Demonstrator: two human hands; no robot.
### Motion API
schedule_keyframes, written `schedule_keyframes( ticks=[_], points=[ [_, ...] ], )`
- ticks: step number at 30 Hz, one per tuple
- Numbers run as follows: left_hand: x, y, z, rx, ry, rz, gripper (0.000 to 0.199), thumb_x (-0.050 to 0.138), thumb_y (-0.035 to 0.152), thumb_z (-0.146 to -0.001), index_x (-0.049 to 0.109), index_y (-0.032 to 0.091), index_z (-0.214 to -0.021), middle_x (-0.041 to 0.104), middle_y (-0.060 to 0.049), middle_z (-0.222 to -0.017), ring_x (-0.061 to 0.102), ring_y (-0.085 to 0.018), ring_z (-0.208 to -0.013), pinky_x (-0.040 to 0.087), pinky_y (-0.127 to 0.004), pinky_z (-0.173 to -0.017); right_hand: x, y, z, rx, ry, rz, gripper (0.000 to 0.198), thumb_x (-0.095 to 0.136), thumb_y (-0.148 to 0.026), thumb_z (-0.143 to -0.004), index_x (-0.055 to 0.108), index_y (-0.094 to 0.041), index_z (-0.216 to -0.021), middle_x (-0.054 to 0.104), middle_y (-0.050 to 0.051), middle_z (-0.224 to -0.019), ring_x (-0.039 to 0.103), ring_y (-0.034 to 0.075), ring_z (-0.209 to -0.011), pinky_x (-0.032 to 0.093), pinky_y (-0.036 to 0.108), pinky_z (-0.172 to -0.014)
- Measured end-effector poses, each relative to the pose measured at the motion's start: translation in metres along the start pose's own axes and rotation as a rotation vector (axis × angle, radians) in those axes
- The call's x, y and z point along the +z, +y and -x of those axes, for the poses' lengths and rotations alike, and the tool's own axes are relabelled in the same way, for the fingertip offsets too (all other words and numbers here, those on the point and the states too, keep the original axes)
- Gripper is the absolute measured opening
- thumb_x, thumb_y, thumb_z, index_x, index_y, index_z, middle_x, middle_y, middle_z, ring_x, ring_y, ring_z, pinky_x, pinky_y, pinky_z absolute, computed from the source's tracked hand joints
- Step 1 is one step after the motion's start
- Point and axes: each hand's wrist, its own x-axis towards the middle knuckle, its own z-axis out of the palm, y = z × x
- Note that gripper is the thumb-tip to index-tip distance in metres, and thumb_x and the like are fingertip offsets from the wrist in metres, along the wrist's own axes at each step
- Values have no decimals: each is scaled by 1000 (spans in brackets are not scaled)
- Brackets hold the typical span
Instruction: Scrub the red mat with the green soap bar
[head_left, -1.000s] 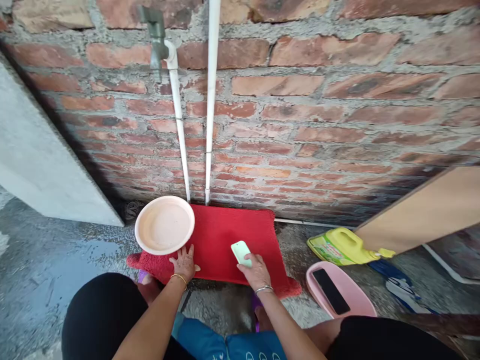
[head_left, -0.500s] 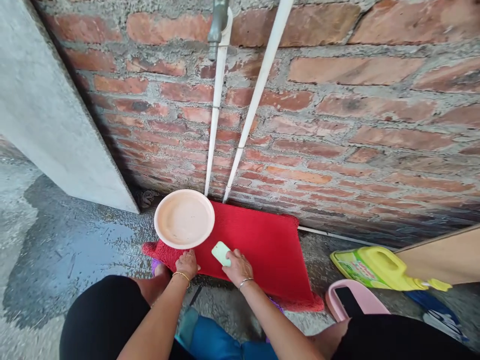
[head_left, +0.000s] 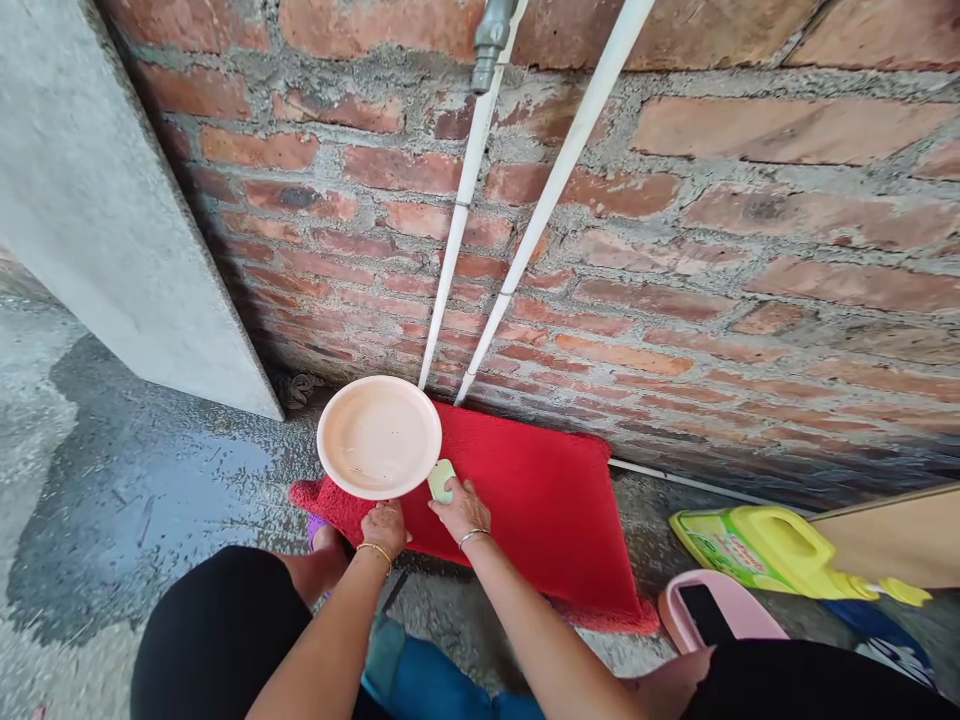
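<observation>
My left hand (head_left: 384,527) is closed at the near rim of a pale pink basin (head_left: 334,468) and seems to grip it; the fingertips are hidden. The basin sits on the left part of a red mat (head_left: 536,500) and looks to have water with small specks in it. In my right hand (head_left: 463,512) is a flat, rounded, pale green scrub brush (head_left: 441,480), its underside hidden. That hand is just right of the basin, above the mat, with the brush's far end close beside the rim.
A brick wall (head_left: 660,290) with two white pipes (head_left: 555,190) and a tap (head_left: 491,45) rises behind. Leaning at left is a grey slab (head_left: 142,220), near wet floor (head_left: 142,480). Right of the mat lie a yellow bottle (head_left: 780,540) and a pink slipper (head_left: 739,610).
My right hand has brought the brush left, up to the basin's right side, and turned it more upright. My left hand stays at the basin's near rim. The view has shifted slightly.
</observation>
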Motion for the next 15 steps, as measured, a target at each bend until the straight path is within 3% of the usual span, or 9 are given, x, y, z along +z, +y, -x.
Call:
schedule_keyframes(
  ticks=[2, 5, 7, 10, 15],
  points=[
    [-1, 1, 1, 8, 4, -14, 64, 71, 29, -74, 48, 17, -131, 61, -18, -127, 59, -28, -117, 49, -38, -93, -9, 27, 0, 40, 19, 20, 35, 65, -46, -75, 60, -28, -105, 57, 3, -107, 63, 19, -91, 42, 28, -70],
    [-1, 5, 2, 32, 18, -40, 56, 68, 32, -77, 52, 16, -128, 63, -19, -124, 61, -28, -115, 48, -38, -93, -24, 75, 3, 207, 57, 0, 37, 58, -50, -80, 59, -26, -108, 58, 6, -104, 64, 20, -85, 43, 29, -66],
    [2, 10, 3, 60, 26, -55, 48, 65, 35, -80, 55, 19, -124, 65, -16, -121, 61, -26, -114, 48, -37, -93, -30, 91, 8, 287, 85, -30, 38, 54, -52, -83, 59, -25, -109, 59, 7, -103, 64, 20, -83, 43, 29, -65],
    [7, 17, 5, 86, 64, -77, 42, 60, 42, -84, 58, 22, -121, 66, -13, -119, 61, -25, -114, 47, -36, -93, -25, 79, 13, 245, 99, -57, 36, 57, -50, -81, 59, -27, -109, 58, 5, -106, 63, 19, -86, 43, 28, -68],
    [6, 27, 8, 79, 84, -98, 53, 59, 49, -83, 54, 19, -126, 62, -16, -125, 60, -27, -114, 47, -36, -91, -8, 39, 7, 10, 41, -19, 34, 66, -41, -75, 60, -29, -107, 55, 2, -109, 60, 19, -96, 41, 26, -74]
  ],
)
